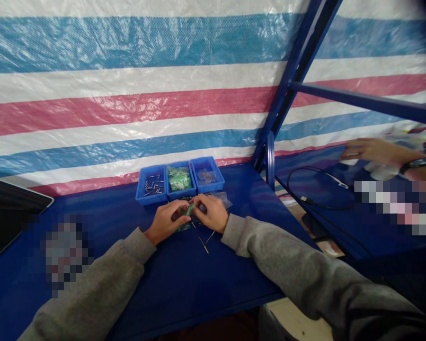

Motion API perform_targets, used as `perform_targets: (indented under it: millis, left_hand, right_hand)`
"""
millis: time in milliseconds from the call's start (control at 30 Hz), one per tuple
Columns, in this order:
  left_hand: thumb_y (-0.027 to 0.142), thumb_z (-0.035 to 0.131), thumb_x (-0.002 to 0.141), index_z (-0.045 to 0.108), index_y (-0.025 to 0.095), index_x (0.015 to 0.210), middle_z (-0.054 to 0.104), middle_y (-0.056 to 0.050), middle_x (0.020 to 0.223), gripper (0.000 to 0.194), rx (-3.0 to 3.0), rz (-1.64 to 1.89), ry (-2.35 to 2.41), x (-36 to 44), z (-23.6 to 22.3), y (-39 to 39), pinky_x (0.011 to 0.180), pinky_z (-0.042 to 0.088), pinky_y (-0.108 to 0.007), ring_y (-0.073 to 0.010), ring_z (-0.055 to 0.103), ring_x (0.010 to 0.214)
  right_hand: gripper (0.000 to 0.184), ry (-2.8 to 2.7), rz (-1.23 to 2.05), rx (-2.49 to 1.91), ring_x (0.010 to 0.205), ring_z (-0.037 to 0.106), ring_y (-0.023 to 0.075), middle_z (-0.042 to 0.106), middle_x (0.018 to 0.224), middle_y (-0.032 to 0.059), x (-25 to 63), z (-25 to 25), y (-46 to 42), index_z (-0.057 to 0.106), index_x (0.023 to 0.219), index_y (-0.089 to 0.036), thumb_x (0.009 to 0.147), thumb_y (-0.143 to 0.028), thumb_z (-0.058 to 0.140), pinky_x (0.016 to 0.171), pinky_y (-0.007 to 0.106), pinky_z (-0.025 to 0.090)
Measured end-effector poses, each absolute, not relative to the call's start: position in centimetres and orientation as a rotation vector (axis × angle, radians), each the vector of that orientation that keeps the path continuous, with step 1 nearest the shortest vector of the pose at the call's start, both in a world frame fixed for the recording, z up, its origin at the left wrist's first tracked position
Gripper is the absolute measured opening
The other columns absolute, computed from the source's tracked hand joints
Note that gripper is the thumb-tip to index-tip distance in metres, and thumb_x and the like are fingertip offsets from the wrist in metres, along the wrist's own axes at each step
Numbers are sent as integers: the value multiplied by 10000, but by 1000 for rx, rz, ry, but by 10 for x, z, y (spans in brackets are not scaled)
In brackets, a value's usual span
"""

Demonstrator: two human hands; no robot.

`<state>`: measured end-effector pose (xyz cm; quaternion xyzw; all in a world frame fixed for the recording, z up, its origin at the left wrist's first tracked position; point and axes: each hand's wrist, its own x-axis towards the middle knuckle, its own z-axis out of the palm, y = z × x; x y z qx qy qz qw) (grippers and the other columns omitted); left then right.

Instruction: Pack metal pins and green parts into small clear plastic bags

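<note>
My left hand (167,220) and my right hand (213,213) meet over the blue table. Both are closed, fingertips pinching a small green plastic bag (190,210) between them. Its contents cannot be made out. Below my right hand lie a few thin metal rods (204,245), apart from the fingers. Clear plastic bags (223,198) rest just behind that hand, partly covered by it. Beyond the hands stand three blue bins in a row: the left bin (139,195) holds several metal pins, the middle bin (181,194) green plastic bags, the right bin (218,183) clear bags.
A dark screen (7,213) stands at the left, near a blurred-out item (66,251) on the table. A blue metal frame (287,94) rises at the right. Past it, another person's hand (372,150) is over a second table with a black cable (315,201).
</note>
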<state>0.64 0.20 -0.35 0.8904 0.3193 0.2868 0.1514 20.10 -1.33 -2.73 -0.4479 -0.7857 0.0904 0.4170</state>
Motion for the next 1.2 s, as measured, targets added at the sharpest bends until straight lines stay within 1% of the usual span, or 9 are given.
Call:
perform_targets:
  millis: [133,267,500,600,700,767,867,1033,1200]
  left_hand:
    - [431,493,848,572,149,1046,651,-74,965,353,2589,946,934,9,-4,0,787,481,-262,-167,617,849]
    - [323,488,873,578,176,1037,665,-42,942,237,2531,1078,1101,12,-7,-2,773,488,-229,-134,634,808]
    - [362,480,866,573,163,903,633,-37,904,223,2456,1196,1203,9,-11,-1,652,484,-202,-115,617,731]
    - [349,470,871,542,163,961,624,-9,820,219,2386,1170,1187,8,-11,0,569,462,-193,-90,587,601]
    - [331,420,896,530,165,999,607,18,727,225,2338,1140,1162,7,-8,-1,528,440,-195,-78,542,505]
    - [349,400,902,534,164,1028,617,2,756,261,2376,1097,1066,7,-4,-3,588,459,-210,-99,576,579]
    - [390,500,850,541,159,1071,619,-58,942,322,2493,1079,917,8,1,-5,755,466,-261,-165,597,841]
    - [264,529,851,605,170,972,585,-43,831,171,2549,1218,1001,11,2,-3,708,455,-260,-140,558,762]
    - [250,532,848,608,153,873,586,-64,886,126,2545,1245,966,11,0,-1,761,463,-276,-153,563,834]
  right_hand:
    - [66,-1919,230,-1117,617,539,117,580,677,-13,201,-25,-14,526,832,-196,837,-260,507,626,222,400]
    - [108,-1898,266,-1054,615,549,113,589,697,-4,201,-24,-15,532,893,-195,868,-283,475,624,222,425]
    - [266,-1977,278,-812,904,593,149,624,989,56,204,-21,-20,529,1112,-204,895,-166,381,801,274,478]
    - [344,-2018,270,-782,997,570,149,603,1081,60,204,-19,-21,520,1173,-211,886,-125,352,865,292,472]
    - [331,-1992,227,-791,1016,567,149,604,1101,60,203,-20,-20,548,1157,-209,881,-134,380,894,294,464]
    - [273,-1956,199,-813,960,587,153,629,1036,61,203,-22,-19,586,1095,-203,879,-163,423,866,288,473]
    - [207,-1923,202,-847,856,598,151,641,920,55,203,-22,-18,611,995,-193,879,-184,439,787,275,487]
    - [160,-1880,215,-921,779,562,147,589,866,62,204,-17,-20,596,934,-179,869,-223,457,694,263,483]
    - [189,-1850,215,-899,864,554,168,577,965,87,203,-14,-21,583,998,-175,868,-246,467,777,300,477]
